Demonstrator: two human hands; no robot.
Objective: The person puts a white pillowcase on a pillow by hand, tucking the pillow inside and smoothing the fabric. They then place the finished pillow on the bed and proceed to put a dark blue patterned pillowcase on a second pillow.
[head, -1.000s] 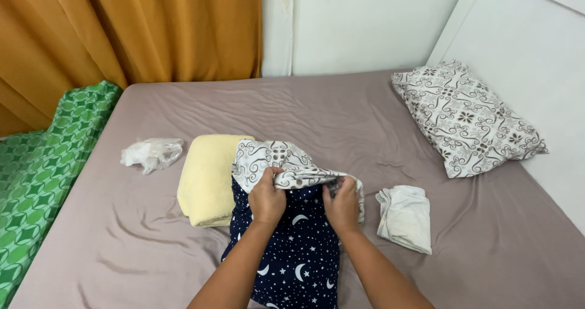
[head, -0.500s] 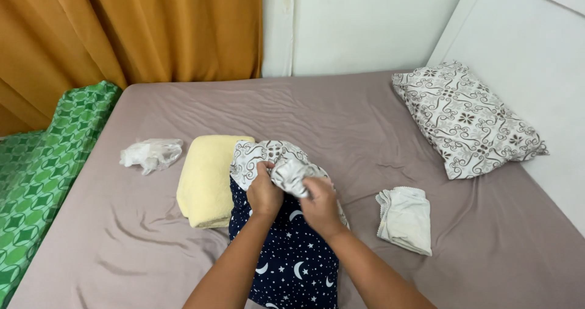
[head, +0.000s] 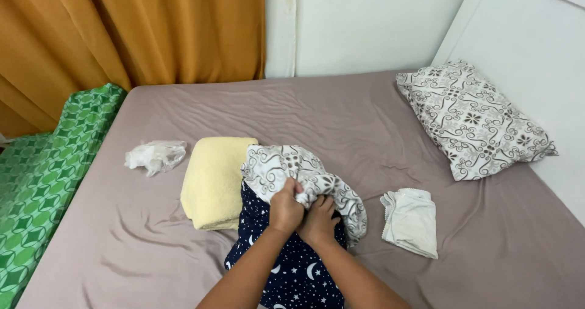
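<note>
My left hand and right hand, apart a second ago, now meet, both gripping the crumpled scroll-patterned pillowcase over the star-printed navy cloth.

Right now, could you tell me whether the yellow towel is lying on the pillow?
No, the yellow towel lies on the bed sheet, far from the pillow.
</note>
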